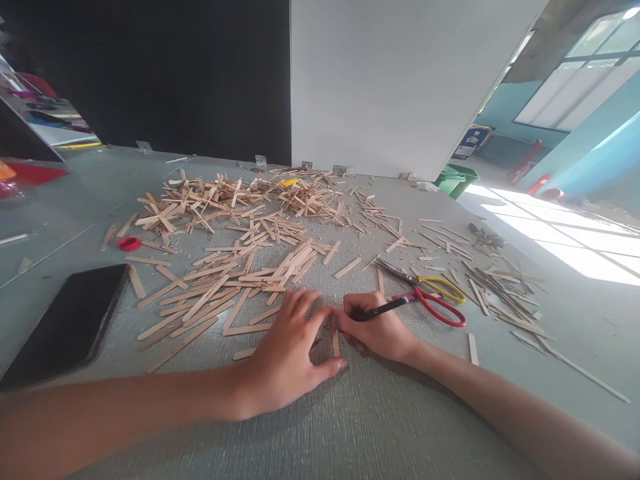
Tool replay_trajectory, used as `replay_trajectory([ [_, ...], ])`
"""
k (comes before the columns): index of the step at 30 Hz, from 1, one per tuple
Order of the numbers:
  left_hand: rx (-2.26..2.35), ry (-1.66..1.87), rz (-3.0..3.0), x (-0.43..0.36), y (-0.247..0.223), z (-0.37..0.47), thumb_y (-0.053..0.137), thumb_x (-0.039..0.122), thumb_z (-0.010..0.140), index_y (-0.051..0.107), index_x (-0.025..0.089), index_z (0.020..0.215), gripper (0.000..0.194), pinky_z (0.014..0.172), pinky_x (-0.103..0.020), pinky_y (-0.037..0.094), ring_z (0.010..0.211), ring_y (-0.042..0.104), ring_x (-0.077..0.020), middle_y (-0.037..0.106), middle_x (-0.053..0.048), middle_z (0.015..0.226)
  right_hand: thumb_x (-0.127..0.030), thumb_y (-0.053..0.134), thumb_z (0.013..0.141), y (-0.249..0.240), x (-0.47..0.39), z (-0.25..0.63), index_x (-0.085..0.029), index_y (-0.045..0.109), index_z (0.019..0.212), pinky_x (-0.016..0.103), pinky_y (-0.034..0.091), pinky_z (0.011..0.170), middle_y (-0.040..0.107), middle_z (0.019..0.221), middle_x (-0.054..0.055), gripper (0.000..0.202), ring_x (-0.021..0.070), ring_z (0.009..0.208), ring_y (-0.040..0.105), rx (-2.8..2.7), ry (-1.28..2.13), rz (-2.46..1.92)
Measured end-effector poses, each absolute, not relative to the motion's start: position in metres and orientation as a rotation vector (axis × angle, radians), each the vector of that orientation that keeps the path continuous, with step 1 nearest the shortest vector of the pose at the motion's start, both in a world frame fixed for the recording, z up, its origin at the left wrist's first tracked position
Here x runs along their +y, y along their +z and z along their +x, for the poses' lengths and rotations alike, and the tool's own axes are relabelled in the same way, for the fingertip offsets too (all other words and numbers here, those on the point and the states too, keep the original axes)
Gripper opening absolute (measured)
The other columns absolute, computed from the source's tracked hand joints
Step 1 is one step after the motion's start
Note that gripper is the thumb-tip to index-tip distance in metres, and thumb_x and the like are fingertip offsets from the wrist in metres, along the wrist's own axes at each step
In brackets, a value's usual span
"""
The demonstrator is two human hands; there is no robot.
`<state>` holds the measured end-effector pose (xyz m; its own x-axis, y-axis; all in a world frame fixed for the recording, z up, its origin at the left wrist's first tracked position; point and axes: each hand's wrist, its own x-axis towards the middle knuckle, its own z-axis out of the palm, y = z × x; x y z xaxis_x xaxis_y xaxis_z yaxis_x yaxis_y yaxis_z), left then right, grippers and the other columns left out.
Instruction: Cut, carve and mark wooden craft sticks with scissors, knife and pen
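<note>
My right hand (376, 327) is closed around a black pen (383, 309), its tip end hidden by my fingers. Under that hand a wooden craft stick (336, 343) lies on the grey table, partly covered. Just to the left, my left hand (293, 347) rests with fingers spread and thumb apart. Its index fingertip reaches the top of the stick beside my right fingers; whether it presses on the stick I cannot tell. Beyond my right hand are scissors with one red and one yellow handle (441, 308). Loose craft sticks (210, 293) lie beyond my left hand.
A black phone (65, 323) lies at the left, with a red ring-shaped piece (129, 244) near it. A larger heap of sticks (200, 203) spreads toward the upright black-and-white panel (400, 87). Thin wood strips (520, 300) and dark pliers-like tool (485, 236) are on the right.
</note>
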<state>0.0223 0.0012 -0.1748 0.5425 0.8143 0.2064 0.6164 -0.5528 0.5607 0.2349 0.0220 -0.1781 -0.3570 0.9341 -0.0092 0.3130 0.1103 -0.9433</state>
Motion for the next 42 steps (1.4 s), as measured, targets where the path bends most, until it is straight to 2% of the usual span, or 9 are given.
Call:
replay_trajectory([
  [13,1.166,0.614,2.357,0.001,-0.172,0.023,0.088,0.04,0.082,0.062,0.025,0.126,0.053,0.117,-0.069,0.041,0.147,0.039,-0.045,0.052,-0.016,0.15,-0.031,0.063,0.094,-0.181,0.023,0.236,-0.024,0.048,0.061,0.017,0.031,0.034,0.053,0.045,-0.006,0.037,0.0075,0.033,0.047,-1.779,1.269,-1.181],
  [20,1.182,0.532,2.362,0.001,-0.171,0.023,0.085,0.043,0.085,0.062,0.02,0.132,0.057,0.118,-0.07,0.04,0.15,0.035,-0.0476,0.049,-0.02,0.154,-0.03,0.066,0.092,-0.179,0.024,0.236,-0.023,0.049,0.059,0.018,0.03,0.036,0.048,0.043,-0.007,0.037,0.0081,0.035,0.047,-1.77,1.282,-1.163],
  [24,1.191,0.525,2.389,0.001,-0.173,0.023,0.085,0.043,0.085,0.062,0.019,0.135,0.06,0.119,-0.07,0.039,0.15,0.036,-0.0468,0.05,-0.021,0.154,-0.035,0.07,0.091,-0.179,0.023,0.237,-0.024,0.05,0.062,0.019,0.032,0.034,0.057,0.05,-0.005,0.037,0.0087,0.034,0.049,-1.696,1.333,-1.165],
  [28,1.173,0.56,2.392,0.001,-0.172,0.022,0.087,0.043,0.083,0.059,0.019,0.143,0.07,0.121,-0.068,0.038,0.15,0.039,-0.0461,0.053,-0.021,0.153,-0.043,0.07,0.094,-0.179,0.024,0.238,-0.024,0.052,0.065,0.02,0.033,0.032,0.058,0.05,-0.005,0.039,0.0087,0.032,0.046,-1.592,1.35,-1.174],
  [32,1.189,0.483,2.372,0.002,-0.166,0.022,0.087,0.043,0.08,0.06,0.014,0.142,0.073,0.12,-0.072,0.037,0.152,0.035,-0.0508,0.051,-0.024,0.155,-0.051,0.074,0.093,-0.178,0.025,0.238,-0.024,0.052,0.063,0.02,0.033,0.033,0.059,0.049,-0.004,0.046,0.009,0.033,0.045,-1.497,1.292,-1.182],
  [35,1.186,0.456,2.349,0.002,-0.161,0.022,0.086,0.035,0.08,0.066,0.015,0.135,0.062,0.12,-0.07,0.038,0.152,0.034,-0.0491,0.051,-0.023,0.155,-0.057,0.071,0.094,-0.177,0.027,0.239,-0.024,0.051,0.063,0.021,0.032,0.033,0.061,0.051,-0.003,0.049,0.0085,0.033,0.044,-1.401,1.208,-1.193],
  [39,1.177,0.464,2.298,0.004,-0.153,0.021,0.074,0.013,0.084,0.074,0.019,0.1,0.017,0.113,-0.057,0.046,0.136,0.053,-0.0382,0.064,-0.014,0.135,-0.06,0.073,0.092,-0.177,0.029,0.24,-0.023,0.05,0.064,0.021,0.031,0.034,0.062,0.052,-0.002,0.051,0.0076,0.033,0.043,-1.302,1.138,-1.189],
  [40,1.181,0.451,2.287,0.005,-0.152,0.02,0.071,0.009,0.085,0.072,0.02,0.091,0.012,0.109,-0.055,0.047,0.129,0.057,-0.0358,0.067,-0.011,0.128,-0.06,0.073,0.091,-0.176,0.029,0.24,-0.023,0.051,0.063,0.021,0.031,0.034,0.063,0.052,-0.002,0.052,0.0076,0.033,0.044,-1.285,1.125,-1.186],
  [42,1.186,0.422,2.269,0.007,-0.149,0.018,0.068,0.005,0.087,0.069,0.02,0.081,0.016,0.103,-0.051,0.048,0.119,0.061,-0.0323,0.069,-0.008,0.118,-0.06,0.074,0.091,-0.176,0.029,0.24,-0.023,0.051,0.063,0.02,0.03,0.035,0.063,0.053,-0.002,0.052,0.0073,0.034,0.044,-1.251,1.101,-1.182],
])
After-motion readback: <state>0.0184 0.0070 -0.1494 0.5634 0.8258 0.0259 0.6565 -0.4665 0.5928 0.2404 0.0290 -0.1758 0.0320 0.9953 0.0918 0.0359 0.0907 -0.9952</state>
